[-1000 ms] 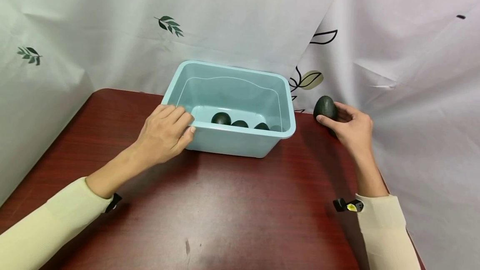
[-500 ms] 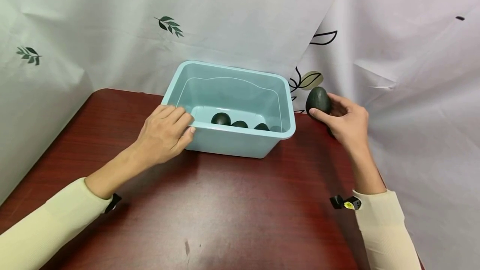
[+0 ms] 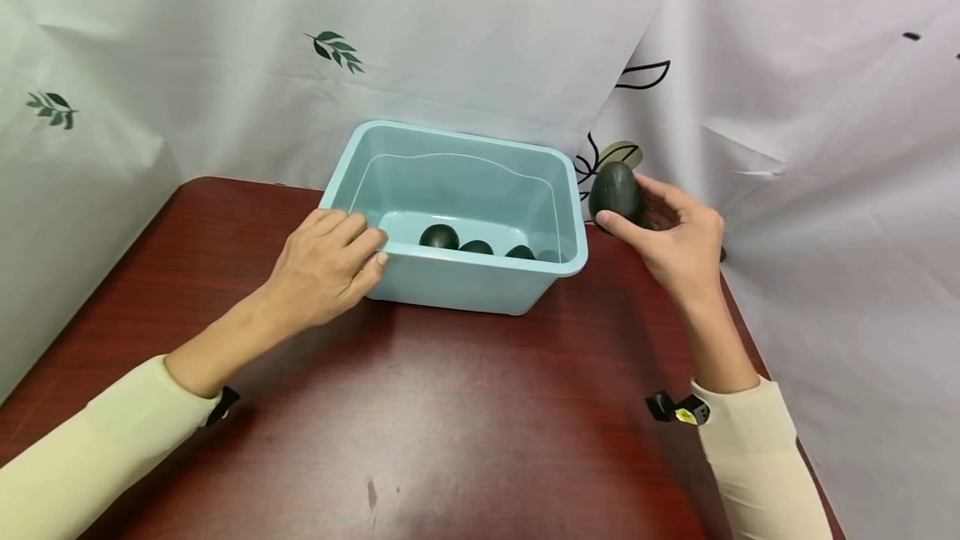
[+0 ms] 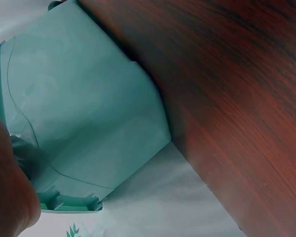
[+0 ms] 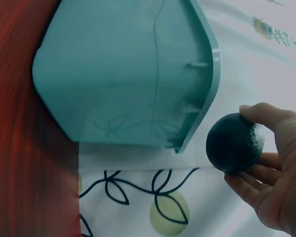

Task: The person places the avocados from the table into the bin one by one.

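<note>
Holding an avocado (image 3: pixel 615 190), right hand (image 3: pixel 678 244) kinda half-curled, 3 o'clock off the tub (image 3: pixel 457 286), left hand (image 3: pixel 327 265) gripping its rim (image 3: pixel 480 259), 8 o'clock

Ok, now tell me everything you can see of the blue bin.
The bin is pale blue, plastic-looking and open on top, with rounded corners, a protruding rim and a curved line along its inner wall. It stands upright on the reddish table. The left hand grips its rim near one corner, and three dark rounded objects show inside.
</note>
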The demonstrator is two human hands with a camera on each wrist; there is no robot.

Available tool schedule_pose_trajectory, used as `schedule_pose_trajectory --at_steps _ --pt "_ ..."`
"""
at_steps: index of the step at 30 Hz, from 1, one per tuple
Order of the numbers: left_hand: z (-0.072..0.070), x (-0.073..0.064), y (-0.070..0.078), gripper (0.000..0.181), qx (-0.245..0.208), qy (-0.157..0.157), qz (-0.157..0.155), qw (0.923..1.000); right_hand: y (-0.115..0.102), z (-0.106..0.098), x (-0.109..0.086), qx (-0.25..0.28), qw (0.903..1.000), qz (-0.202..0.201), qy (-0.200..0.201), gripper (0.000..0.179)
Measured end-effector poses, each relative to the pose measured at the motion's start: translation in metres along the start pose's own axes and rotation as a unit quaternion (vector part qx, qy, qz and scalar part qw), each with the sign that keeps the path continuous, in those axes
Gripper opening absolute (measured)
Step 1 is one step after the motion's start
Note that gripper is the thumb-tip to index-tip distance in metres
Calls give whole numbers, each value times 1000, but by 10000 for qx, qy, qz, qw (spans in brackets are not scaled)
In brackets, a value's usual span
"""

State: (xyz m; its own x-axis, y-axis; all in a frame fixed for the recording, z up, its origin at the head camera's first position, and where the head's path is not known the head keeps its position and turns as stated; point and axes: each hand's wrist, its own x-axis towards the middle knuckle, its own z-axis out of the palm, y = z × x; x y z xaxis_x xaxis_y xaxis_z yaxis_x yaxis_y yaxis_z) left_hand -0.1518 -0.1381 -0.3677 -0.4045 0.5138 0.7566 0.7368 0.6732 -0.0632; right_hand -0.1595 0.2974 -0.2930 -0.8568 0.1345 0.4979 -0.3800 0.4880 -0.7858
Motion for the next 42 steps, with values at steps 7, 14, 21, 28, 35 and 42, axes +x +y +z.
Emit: schedule_pose_trajectory --at_steps 7,14,21,28,35,42 --pt "1 2 0 33 -57 60 7 10000 -14 12 -6 257 9987 -410 -172 56" --pt "0 1 -1 38 -199 -74 -87 9997 -25 27 -12 332 9960 -688 -466 58" --pt "0 2 0 51 -303 17 -60 9995 -30 39 -17 345 9915 -1046 -698 60" --pt "-2 4 -1 54 -321 -11 -47 9995 -31 47 -20 -28 9891 -1179 -884 63" --pt "-3 4 0 53 -362 -61 -27 9993 -30 53 -20 86 9886 -1091 -1033 66" --pt "-5 4 1 54 -336 -178 -74 9992 -26 57 -22 136 9890 -837 -1213 65"
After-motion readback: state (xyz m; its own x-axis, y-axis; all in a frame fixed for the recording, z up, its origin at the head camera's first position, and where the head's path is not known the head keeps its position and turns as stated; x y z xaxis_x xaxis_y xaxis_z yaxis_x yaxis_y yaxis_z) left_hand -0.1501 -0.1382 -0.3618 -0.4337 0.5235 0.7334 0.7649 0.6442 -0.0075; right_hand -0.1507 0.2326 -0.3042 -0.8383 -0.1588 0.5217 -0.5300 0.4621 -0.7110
